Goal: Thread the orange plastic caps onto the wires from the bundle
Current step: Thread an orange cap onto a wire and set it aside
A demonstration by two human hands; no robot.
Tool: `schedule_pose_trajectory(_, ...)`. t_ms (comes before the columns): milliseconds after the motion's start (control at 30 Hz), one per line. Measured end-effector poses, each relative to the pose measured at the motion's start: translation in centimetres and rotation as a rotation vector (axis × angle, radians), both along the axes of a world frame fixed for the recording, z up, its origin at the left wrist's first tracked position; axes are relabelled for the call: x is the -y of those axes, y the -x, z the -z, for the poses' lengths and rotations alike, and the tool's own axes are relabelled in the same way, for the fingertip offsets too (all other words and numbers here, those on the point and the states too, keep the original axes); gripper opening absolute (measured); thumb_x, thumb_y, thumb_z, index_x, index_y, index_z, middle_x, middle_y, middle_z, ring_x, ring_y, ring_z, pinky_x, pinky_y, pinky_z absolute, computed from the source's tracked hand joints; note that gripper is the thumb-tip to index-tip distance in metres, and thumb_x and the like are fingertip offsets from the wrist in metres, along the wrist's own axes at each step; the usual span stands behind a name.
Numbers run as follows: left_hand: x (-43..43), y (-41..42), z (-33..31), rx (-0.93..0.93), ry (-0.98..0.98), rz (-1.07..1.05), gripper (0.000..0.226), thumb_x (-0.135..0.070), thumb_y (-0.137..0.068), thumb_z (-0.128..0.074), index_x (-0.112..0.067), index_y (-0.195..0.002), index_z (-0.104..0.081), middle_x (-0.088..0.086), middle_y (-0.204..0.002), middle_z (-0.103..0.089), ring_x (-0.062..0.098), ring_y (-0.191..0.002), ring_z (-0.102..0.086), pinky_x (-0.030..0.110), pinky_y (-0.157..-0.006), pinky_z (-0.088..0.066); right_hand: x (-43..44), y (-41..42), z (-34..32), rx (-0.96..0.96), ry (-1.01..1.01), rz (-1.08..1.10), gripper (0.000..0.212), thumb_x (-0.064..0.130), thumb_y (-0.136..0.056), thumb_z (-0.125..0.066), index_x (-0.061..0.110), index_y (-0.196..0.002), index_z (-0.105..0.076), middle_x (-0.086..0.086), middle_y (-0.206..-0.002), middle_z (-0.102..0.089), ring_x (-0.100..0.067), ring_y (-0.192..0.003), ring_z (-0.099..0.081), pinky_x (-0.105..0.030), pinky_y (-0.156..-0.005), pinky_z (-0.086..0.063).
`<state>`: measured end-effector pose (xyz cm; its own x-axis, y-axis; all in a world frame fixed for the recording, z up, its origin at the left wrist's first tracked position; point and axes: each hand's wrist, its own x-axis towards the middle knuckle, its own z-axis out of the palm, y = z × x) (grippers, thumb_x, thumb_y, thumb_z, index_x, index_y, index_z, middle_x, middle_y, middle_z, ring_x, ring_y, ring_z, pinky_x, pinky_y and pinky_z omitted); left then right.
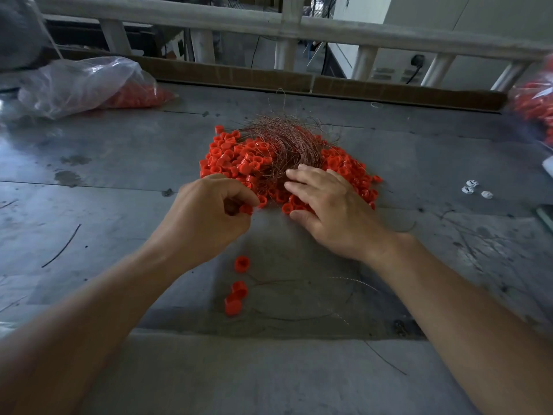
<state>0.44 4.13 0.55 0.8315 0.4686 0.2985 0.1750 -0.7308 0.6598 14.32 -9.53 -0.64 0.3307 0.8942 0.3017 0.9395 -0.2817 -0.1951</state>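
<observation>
Head view: left hand (209,214) pinches one orange cap (247,209). Right hand (326,205) lies flat, fingers spread, covering the near edge of the cap pile (230,157). Wire bundle (284,139) sits atop the pile. Plastic bag (89,82) of caps far left; white bits (474,188) right.

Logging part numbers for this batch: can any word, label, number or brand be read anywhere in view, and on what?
No text can be read anywhere in view.
On the orange caps: no print shows.
On the plastic bag at the left: no label shows.
On the white pieces at the right: dark marks, too small to read.
On the grey cabinet in the background: pale patches, too blurred to read.
</observation>
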Motion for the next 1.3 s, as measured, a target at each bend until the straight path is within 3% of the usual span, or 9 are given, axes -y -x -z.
schedule_pose_trajectory(100,0.0,0.0,0.0,0.005,0.002,0.007,0.034,-0.002,-0.073,-0.069,-0.035,-0.073,-0.063,-0.015,-0.076,-0.058,-0.003,-0.064,-0.055,0.000,-0.062,-0.038,0.0,0.1,-0.1,-0.007,-0.034,0.013,0.045,0.022,-0.090,-0.056,0.007,-0.131,-0.047,-0.003,-0.140,-0.043,-0.015,-0.136,-0.027,-0.035,-0.112,-0.008)
schedule_pose_trajectory(300,0.0,0.0,0.0,0.018,0.002,0.013,0.038,-0.003,-0.073,-0.069,-0.039,-0.071,-0.060,-0.013,-0.078,-0.060,0.002,-0.069,-0.057,0.003,-0.064,-0.041,0.2,0.5,-0.6,0.009,-0.181,-0.039,0.030,0.008,-0.081,-0.063,-0.002,-0.109,-0.064,-0.014,-0.107,-0.060,-0.029,-0.106,-0.056,-0.049,-0.102,-0.035)
schedule_pose_trajectory(467,0.1,0.2,-0.1,0.068,0.083,0.047,0.042,-0.003,-0.071,-0.071,-0.043,-0.070,-0.060,-0.015,-0.072,-0.064,0.001,-0.067,-0.061,0.006,-0.063,-0.045,0.7,1.0,-1.5,0.045,-0.500,-0.139,0.009,-0.004,-0.078,-0.062,0.000,-0.084,-0.069,-0.009,-0.079,-0.067,-0.018,-0.077,-0.062,-0.033,-0.087,-0.046)
schedule_pose_trajectory(567,0.1,0.3,-0.1,0.121,0.209,0.113,0.038,-0.007,-0.070,-0.072,-0.043,-0.078,-0.063,-0.013,-0.074,-0.068,-0.001,-0.066,-0.063,0.009,-0.066,-0.049,1.0,1.5,-2.0,-0.038,-0.541,-0.150,0.010,-0.004,-0.078,-0.064,-0.002,-0.087,-0.065,-0.007,-0.081,-0.067,-0.012,-0.076,-0.062,-0.029,-0.074,-0.052)
schedule_pose_trajectory(667,0.3,0.3,-0.2,0.165,0.306,0.220,0.037,-0.018,-0.069,-0.076,-0.047,-0.089,-0.064,-0.013,-0.079,-0.068,0.005,-0.067,-0.064,0.017,-0.069,-0.053,1.1,1.8,-2.1,0.022,-0.509,-0.225,0.010,-0.006,-0.078,-0.065,-0.002,-0.087,-0.068,-0.011,-0.081,-0.067,-0.011,-0.078,-0.059,-0.020,-0.074,-0.049)
schedule_pose_trajectory(800,0.7,0.3,-0.4,0.193,0.246,0.312,0.027,-0.032,-0.073,-0.071,-0.047,-0.095,-0.064,-0.014,-0.080,-0.068,0.005,-0.063,-0.064,0.018,-0.061,-0.053,1.2,2.2,-2.3,0.027,-0.454,-0.252,0.011,-0.004,-0.077,-0.066,-0.001,-0.086,-0.069,-0.009,-0.080,-0.067,-0.016,-0.074,-0.064,-0.022,-0.070,-0.050)
schedule_pose_trajectory(1000,0.9,0.4,-0.5,0.206,0.273,0.319,0.015,-0.036,-0.072,-0.063,-0.050,-0.073,-0.068,-0.019,-0.071,-0.068,0.004,-0.058,-0.064,0.013,-0.054,-0.049,1.3,2.5,-2.4,-0.004,-0.444,-0.298,0.005,0.000,-0.077,-0.068,0.000,-0.083,-0.069,-0.006,-0.078,-0.068,-0.014,-0.072,-0.064,-0.021,-0.066,-0.051)
schedule_pose_trajectory(1167,0.8,0.4,-0.7,0.205,0.294,0.315,0.019,-0.024,-0.075,-0.064,-0.041,-0.069,-0.071,-0.011,-0.067,-0.067,0.006,-0.057,-0.062,0.016,-0.052,-0.049,1.4,2.6,-2.5,0.028,-0.426,-0.311,0.009,0.004,-0.080,-0.067,-0.001,-0.086,-0.069,-0.008,-0.078,-0.068,-0.019,-0.070,-0.066,-0.032,-0.063,-0.054)
schedule_pose_trajectory(1300,0.9,0.5,-1.0,0.242,0.443,0.324,0.006,-0.027,-0.074,-0.070,-0.031,-0.070,-0.073,-0.006,-0.069,-0.069,0.006,-0.057,-0.063,0.017,-0.053,-0.051,1.8,2.3,-3.1,0.111,-0.463,-0.256,0.006,0.006,-0.081,-0.067,0.001,-0.083,-0.071,-0.009,-0.075,-0.066,-0.019,-0.070,-0.063,-0.024,-0.067,-0.049)
